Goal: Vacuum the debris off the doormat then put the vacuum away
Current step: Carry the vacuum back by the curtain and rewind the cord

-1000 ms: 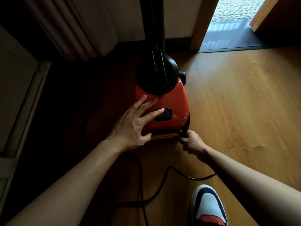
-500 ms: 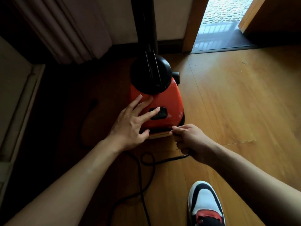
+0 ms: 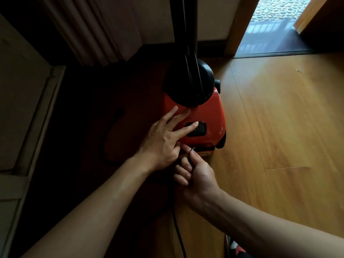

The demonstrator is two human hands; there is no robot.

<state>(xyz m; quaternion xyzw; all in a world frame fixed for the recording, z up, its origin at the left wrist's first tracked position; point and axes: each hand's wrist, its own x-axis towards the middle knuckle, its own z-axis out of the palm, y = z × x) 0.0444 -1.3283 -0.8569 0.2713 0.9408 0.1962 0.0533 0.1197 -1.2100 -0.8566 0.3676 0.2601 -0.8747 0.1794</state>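
Observation:
A red vacuum (image 3: 210,116) with a black round top and a black upright tube stands on the wooden floor near the wall. My left hand (image 3: 163,140) lies flat on its red body, fingers spread, index finger on the black button panel (image 3: 198,129). My right hand (image 3: 195,172) is curled just below the vacuum's near edge and pinches the thin black power cord (image 3: 177,229), which runs down the floor toward me. No doormat is in view.
A curtain (image 3: 89,30) hangs at the back left beside a pale cabinet front (image 3: 20,112). An open doorway (image 3: 270,25) with a dark threshold lies at the back right. My shoe (image 3: 236,247) shows at the bottom edge. Wooden floor (image 3: 279,127) stretches to the right.
My right hand has moved left from the vacuum's right corner to its near edge beside my left hand, drawing the cord in; the loose loop on the floor is gone. My left hand stays put.

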